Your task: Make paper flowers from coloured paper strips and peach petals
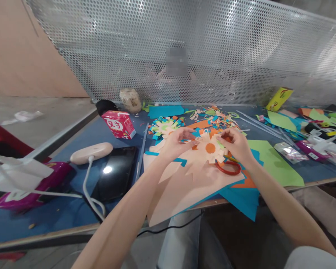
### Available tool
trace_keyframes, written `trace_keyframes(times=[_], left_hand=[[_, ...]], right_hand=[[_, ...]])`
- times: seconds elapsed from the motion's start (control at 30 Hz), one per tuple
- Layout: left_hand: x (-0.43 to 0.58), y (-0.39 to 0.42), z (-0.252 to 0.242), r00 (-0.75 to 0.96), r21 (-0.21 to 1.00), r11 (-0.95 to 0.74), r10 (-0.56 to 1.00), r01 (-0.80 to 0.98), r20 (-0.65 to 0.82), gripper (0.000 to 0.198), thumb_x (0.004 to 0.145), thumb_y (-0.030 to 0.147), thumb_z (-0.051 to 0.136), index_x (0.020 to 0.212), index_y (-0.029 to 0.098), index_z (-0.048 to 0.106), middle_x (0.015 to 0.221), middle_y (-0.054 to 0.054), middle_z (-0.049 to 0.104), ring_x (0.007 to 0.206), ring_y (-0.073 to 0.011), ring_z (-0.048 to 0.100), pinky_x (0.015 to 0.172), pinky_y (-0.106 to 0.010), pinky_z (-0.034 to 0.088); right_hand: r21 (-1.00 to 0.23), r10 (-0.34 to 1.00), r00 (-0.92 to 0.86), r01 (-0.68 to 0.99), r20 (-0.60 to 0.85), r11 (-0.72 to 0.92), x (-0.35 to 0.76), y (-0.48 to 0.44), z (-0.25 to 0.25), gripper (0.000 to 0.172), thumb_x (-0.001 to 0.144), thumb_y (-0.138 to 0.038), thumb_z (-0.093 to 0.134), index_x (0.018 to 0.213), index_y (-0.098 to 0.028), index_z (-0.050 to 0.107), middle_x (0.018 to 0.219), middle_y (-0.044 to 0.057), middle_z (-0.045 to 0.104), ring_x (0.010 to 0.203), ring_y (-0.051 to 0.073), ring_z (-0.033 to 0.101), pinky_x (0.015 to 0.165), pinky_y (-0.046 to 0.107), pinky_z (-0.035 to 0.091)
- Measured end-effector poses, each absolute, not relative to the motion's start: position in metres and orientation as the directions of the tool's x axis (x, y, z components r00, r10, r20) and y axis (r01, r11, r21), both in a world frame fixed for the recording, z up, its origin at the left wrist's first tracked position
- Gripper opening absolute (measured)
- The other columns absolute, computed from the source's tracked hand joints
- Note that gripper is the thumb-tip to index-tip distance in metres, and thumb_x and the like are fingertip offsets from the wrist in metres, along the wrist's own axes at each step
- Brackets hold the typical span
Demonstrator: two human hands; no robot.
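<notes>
A cream paper flower (201,154) with an orange centre (210,148) is between my two hands above the table. My left hand (179,141) has its thumb and curved fingertips at the flower's left petals. On the other side my right hand (236,142) pinches the petals at the upper right. Scissors with red-orange handles (229,172) lie just below the right hand. Beneath are peach paper sheets (182,186) over blue paper (242,201). Behind my left hand is a second, multicoloured paper flower (165,127).
Paper scraps (212,116) heap at the back before a perforated metal panel (201,45). On the left are a red box (118,124), a black phone (117,173) and a white corded device (91,153). Green paper (274,162) lies right; a yellow box (279,99) stands behind.
</notes>
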State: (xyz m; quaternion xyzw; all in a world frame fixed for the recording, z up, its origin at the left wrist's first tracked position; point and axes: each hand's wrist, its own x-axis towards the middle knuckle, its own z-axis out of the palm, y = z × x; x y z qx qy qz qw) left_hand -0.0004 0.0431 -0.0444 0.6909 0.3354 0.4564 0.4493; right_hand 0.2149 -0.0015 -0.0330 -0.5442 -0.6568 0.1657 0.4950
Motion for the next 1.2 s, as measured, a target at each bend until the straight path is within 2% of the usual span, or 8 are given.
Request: trace_keyframes(times=[0.13,0.37,0.7,1.2], left_hand=[[0.0002,0.0438,-0.0459,0.321,0.922,-0.375,0.889,0.099,0.327,0.034,0.062,0.025,0.070,0.092,0.016,0.058,0.078,-0.003,0.065,0.075,-0.0142,0.063,0.064,-0.025,0.048],[-0.0008,0.0471,-0.0500,0.296,0.913,-0.400,0.884,0.075,0.363,0.028,0.066,0.024,0.066,0.092,0.017,0.058,0.075,-0.001,0.065,0.071,-0.0124,0.063,0.058,-0.021,0.046],[0.0014,0.0463,-0.0486,0.304,0.902,-0.411,0.883,0.134,0.357,0.028,0.066,0.020,0.061,0.094,0.016,0.060,0.078,-0.003,0.067,0.069,-0.0128,0.064,0.055,-0.021,0.047],[0.0014,0.0448,-0.0488,0.290,0.907,-0.395,0.893,0.144,0.343,0.028,0.070,0.025,0.059,0.096,0.016,0.060,0.081,-0.004,0.064,0.070,-0.0127,0.064,0.053,-0.020,0.046]], right_hand=[[-0.762,0.877,0.089,0.540,0.472,0.356,0.2145,-0.0013,-0.0338,0.014,0.071,-0.029,0.062,0.074,-0.019,0.052,0.071,0.000,0.057,0.065,0.012,0.054,0.061,0.026,0.042],[-0.772,0.879,0.074,0.518,0.471,0.370,0.2156,-0.0001,-0.0358,0.014,0.071,-0.030,0.063,0.073,-0.020,0.052,0.071,0.000,0.059,0.065,0.013,0.054,0.062,0.028,0.043],[-0.775,0.882,0.069,0.513,0.466,0.369,0.2134,-0.0033,-0.0347,0.012,0.071,-0.027,0.062,0.074,-0.020,0.053,0.074,0.001,0.060,0.068,0.013,0.056,0.063,0.028,0.043],[-0.781,0.883,0.077,0.505,0.463,0.366,0.2153,-0.0029,-0.0360,0.014,0.071,-0.030,0.062,0.073,-0.020,0.053,0.072,0.000,0.058,0.066,0.013,0.054,0.062,0.028,0.043]])
